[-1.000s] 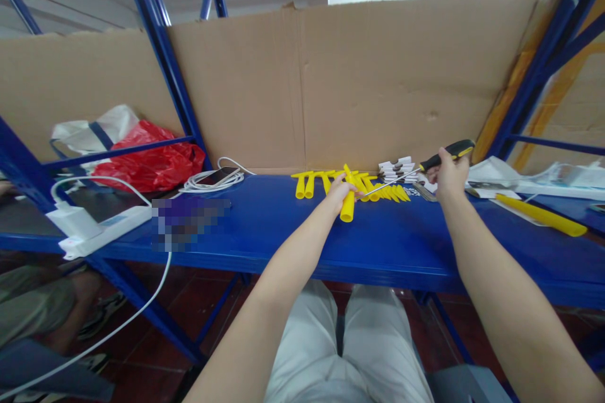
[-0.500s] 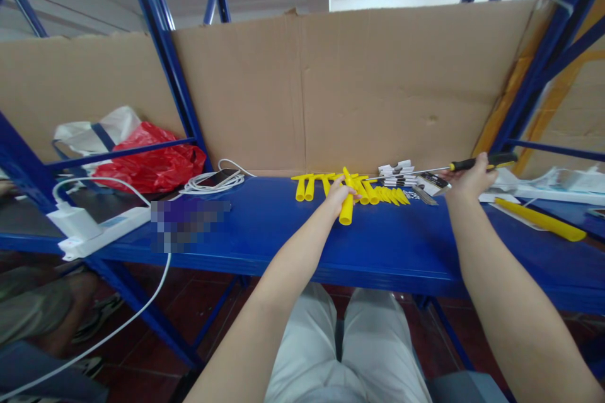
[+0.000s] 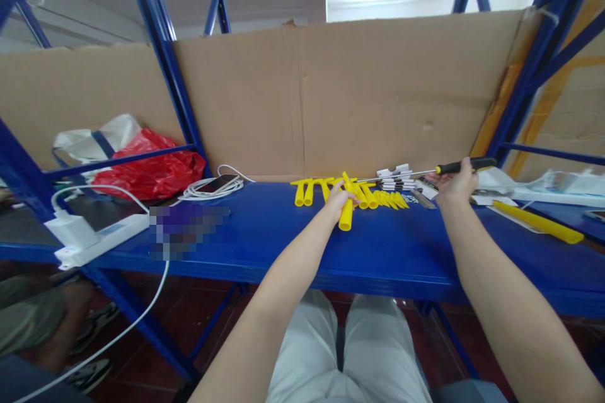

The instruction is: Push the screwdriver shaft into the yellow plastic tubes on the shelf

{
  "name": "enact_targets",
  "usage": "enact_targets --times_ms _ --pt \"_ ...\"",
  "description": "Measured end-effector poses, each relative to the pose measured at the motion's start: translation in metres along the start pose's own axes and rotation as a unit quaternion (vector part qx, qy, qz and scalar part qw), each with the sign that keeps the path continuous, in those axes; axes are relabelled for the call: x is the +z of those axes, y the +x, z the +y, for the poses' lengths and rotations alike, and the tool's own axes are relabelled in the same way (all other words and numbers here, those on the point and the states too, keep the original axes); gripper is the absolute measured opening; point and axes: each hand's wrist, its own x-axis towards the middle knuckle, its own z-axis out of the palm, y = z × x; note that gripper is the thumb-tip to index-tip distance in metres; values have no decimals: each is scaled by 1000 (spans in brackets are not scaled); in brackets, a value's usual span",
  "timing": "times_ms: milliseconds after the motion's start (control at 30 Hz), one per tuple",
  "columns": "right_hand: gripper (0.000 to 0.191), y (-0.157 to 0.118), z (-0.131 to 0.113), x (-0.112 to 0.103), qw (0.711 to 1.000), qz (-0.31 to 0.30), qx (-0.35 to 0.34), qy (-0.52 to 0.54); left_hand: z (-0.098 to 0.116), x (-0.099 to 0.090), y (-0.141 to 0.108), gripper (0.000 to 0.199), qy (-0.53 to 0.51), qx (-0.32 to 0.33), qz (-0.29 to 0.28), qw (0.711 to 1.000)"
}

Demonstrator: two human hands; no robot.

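My left hand point(image 3: 336, 197) is closed around a yellow plastic T-shaped handle point(image 3: 346, 219), its hollow round end facing me. My right hand point(image 3: 456, 186) grips a screwdriver point(image 3: 483, 164) by its black and yellow grip. The long metal shaft points left, and its tip reaches the upper part of the yellow handle; whether it sits in a screw there is too small to see. Behind my left hand lie more yellow T-shaped handles point(image 3: 309, 192) in a row. Several small flat yellow pieces point(image 3: 388, 199) lie between my hands, with packaged blades point(image 3: 399, 179) behind them.
A long yellow piece point(image 3: 543, 223) lies on the blue shelf point(image 3: 278, 233) at right. At left are a power strip point(image 3: 113, 236), a phone point(image 3: 218, 183) on coiled white cable and a red plastic bag point(image 3: 155, 164). Cardboard point(image 3: 368, 94) stands behind. Another person's leg point(image 3: 33, 321) shows lower left.
My right hand and the screwdriver have moved slightly left, towards the yellow handle. My left hand keeps its hold almost in place. The view has tilted up a little.
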Motion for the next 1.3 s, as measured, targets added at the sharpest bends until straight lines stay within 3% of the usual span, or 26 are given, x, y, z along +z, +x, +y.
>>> enact_targets --times_ms 1300 --pt "16 8 9 3 998 27 9 61 -2 1 0 91 19 23 -10 1000"
